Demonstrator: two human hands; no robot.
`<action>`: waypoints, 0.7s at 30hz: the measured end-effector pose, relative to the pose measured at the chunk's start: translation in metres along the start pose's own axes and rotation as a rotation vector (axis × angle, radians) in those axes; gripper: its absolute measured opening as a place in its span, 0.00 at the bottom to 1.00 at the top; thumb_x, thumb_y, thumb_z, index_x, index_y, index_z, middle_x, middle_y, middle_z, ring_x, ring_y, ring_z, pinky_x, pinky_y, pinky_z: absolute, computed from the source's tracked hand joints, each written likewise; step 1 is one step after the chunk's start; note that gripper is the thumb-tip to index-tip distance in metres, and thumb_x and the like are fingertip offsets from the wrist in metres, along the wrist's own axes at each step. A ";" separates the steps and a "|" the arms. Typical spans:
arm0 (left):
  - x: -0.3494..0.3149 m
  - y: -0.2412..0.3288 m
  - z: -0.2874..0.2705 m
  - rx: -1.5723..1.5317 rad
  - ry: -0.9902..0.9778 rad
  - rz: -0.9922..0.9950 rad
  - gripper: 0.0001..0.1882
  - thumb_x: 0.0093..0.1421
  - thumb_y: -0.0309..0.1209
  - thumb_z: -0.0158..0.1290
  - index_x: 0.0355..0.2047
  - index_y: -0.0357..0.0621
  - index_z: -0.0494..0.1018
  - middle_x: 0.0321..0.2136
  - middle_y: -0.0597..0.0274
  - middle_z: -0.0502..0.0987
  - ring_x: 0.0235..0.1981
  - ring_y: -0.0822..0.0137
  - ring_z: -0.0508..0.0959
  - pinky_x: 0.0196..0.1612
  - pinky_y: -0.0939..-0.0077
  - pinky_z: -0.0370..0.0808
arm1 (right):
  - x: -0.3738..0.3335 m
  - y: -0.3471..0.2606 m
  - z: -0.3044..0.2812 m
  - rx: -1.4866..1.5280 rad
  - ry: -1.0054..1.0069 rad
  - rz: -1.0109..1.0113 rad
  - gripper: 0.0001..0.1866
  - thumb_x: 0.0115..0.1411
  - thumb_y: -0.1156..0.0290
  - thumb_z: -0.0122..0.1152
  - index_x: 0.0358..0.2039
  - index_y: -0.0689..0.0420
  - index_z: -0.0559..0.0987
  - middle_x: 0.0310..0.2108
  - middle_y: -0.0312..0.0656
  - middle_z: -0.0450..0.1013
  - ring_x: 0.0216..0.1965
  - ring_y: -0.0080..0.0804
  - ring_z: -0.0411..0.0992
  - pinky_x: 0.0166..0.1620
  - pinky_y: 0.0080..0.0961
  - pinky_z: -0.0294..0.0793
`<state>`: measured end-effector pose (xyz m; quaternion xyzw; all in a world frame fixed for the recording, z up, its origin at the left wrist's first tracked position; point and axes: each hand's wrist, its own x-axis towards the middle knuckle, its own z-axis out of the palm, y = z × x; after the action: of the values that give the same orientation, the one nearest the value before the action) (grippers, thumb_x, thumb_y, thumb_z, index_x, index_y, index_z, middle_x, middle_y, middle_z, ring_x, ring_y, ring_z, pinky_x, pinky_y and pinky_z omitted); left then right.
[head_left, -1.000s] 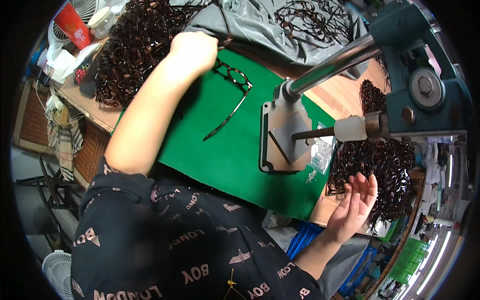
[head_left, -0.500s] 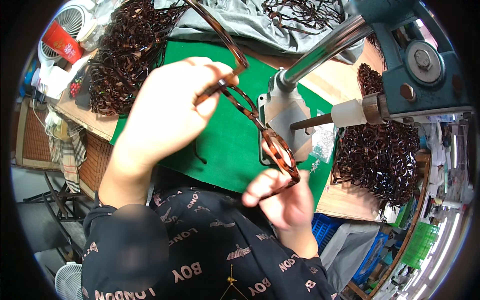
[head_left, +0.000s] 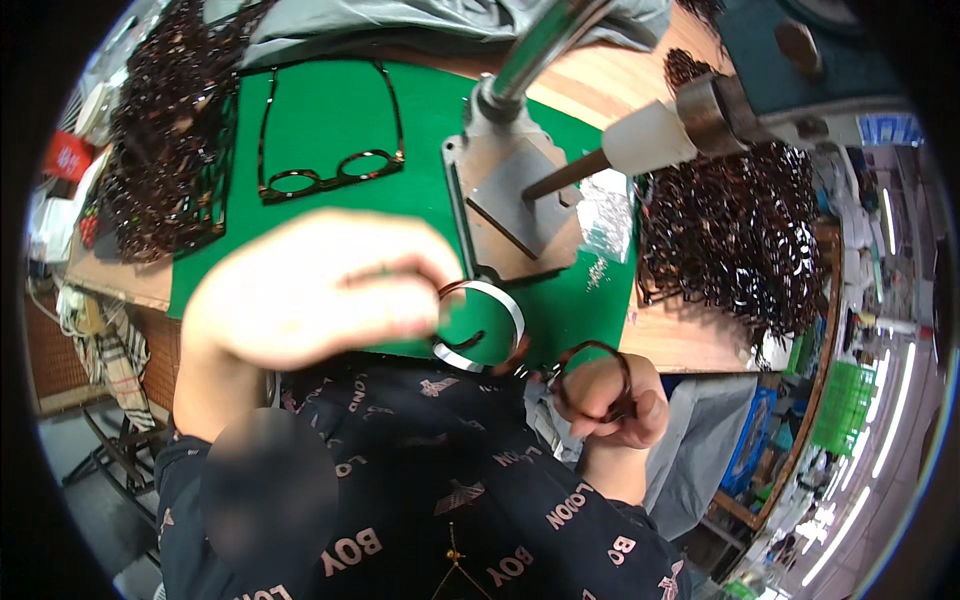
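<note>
A round tortoiseshell eyeglass frame (head_left: pixel 518 312) is held between my two hands, low over the near edge of a green mat (head_left: pixel 420 235). My left hand (head_left: pixel 320 295), smeared by motion, is closed at its left end beside one rim. My right hand (head_left: pixel 630 408) has its fingers curled around the right end, near the other rim. A dark temple tip shows through the left rim. Beyond my left hand, another eyeglass frame (head_left: pixel 330 183) lies on the mat, its temples unfolded and pointing away.
A bench press with a metal base plate (head_left: pixel 515 205), a post (head_left: pixel 540 50) and a rod (head_left: pixel 565 175) stands at the mat's right. Piles of tortoiseshell frames flank it, left (head_left: pixel 165 130) and right (head_left: pixel 735 235). A clear bag (head_left: pixel 605 215) of small bits lies beside the base.
The held frame has turned and come lower, nearer to me, with its rims now facing up. The view has shifted, and the frame lying on the mat now shows.
</note>
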<state>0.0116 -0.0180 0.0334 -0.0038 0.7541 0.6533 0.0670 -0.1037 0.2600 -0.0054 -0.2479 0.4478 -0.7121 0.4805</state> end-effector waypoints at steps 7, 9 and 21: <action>-0.033 -0.023 0.010 -0.402 -0.153 0.497 0.18 0.48 0.31 0.60 0.34 0.28 0.69 0.19 0.56 0.73 0.14 0.70 0.71 0.15 0.79 0.64 | 0.016 -0.008 -0.033 -0.736 0.266 -0.261 0.06 0.51 0.74 0.57 0.27 0.63 0.75 0.35 0.45 0.71 0.36 0.36 0.70 0.40 0.28 0.68; -0.051 -0.029 0.003 -0.544 0.109 0.658 0.24 0.49 0.34 0.60 0.38 0.28 0.65 0.20 0.57 0.73 0.13 0.72 0.67 0.15 0.80 0.61 | 0.017 -0.003 -0.062 -1.035 0.455 -0.133 0.04 0.49 0.81 0.58 0.27 0.63 0.75 0.30 0.41 0.71 0.32 0.30 0.69 0.37 0.22 0.68; -0.050 -0.033 0.012 -0.322 0.710 0.409 0.41 0.54 0.36 0.55 0.61 0.32 0.45 0.37 0.62 0.71 0.18 0.80 0.55 0.25 0.88 0.53 | 0.036 0.024 -0.074 -1.491 0.405 -0.183 0.05 0.48 0.80 0.60 0.26 0.61 0.72 0.23 0.42 0.68 0.26 0.37 0.68 0.32 0.29 0.67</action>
<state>0.0649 -0.0154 0.0047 -0.0890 0.6040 0.7206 -0.3287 -0.1656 0.2536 -0.0641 -0.4065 0.8653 -0.2911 0.0353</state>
